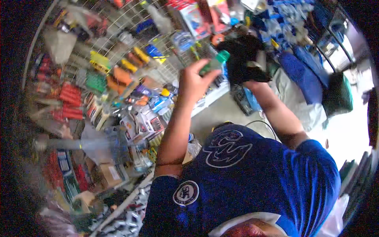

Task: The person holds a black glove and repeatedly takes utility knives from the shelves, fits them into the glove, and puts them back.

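Note:
My left hand (pixel 195 79) is raised in front of my chest. Its thumb and fingers pinch a small green-capped bottle (pixel 215 63), partly clear and tilted up to the right. Beside it, a dark black cloth-like bundle (pixel 241 55) hangs at the end of my outstretched right arm, close to the bottle's cap. My right hand (pixel 253 84) shows only at the wrist edge under the bundle; the fingers are hidden behind the black material, and the hand appears to hold it. Blur hides what exactly the bundle is.
A wire rack (pixel 114 23) with many hanging packets stands at the left and far side. Red packs (pixel 72 98), boxes (pixel 110 173) and other goods crowd shelves on the left. Blue bags (pixel 304 71) and a dark green bag (pixel 338 93) sit at the right. Grey floor (pixel 217 114) shows between.

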Motion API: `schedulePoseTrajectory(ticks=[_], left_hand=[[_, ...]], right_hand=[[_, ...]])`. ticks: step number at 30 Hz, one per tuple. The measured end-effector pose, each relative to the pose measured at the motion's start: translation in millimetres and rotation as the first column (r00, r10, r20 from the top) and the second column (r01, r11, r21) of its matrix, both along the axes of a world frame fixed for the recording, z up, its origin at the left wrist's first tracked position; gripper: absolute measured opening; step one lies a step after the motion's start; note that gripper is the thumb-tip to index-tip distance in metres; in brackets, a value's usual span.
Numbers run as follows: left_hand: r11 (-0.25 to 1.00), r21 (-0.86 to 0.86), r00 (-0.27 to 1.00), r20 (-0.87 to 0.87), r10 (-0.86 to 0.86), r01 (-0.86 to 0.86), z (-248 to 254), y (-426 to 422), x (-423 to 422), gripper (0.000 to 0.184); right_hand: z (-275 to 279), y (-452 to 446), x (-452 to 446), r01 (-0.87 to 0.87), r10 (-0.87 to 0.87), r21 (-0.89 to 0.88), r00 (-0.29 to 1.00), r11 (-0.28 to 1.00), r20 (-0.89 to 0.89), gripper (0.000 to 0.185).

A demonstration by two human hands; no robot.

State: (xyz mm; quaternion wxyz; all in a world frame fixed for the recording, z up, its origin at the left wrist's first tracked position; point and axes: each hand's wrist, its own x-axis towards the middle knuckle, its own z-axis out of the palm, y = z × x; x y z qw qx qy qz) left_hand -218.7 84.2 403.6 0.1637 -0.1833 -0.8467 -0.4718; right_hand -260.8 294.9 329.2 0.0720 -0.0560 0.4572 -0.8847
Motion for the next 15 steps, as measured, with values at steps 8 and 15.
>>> schedulePoseTrajectory(ticks=[8,15], left_hand=[[0.944,-0.044,0.942,0.100,-0.320,0.326,13.7,50.1,-15.7,0.022],[0.929,-0.110,0.932,0.129,-0.339,0.353,53.2,55.6,-17.9,0.021]], right_hand=[[74.9,27.1,2.4,0.135,-0.122,0.026,0.952,0.991,-0.280,0.033],[84.2,60.1,15.7,0.227,-0.172,0.088,0.893,0.970,-0.415,0.027]])
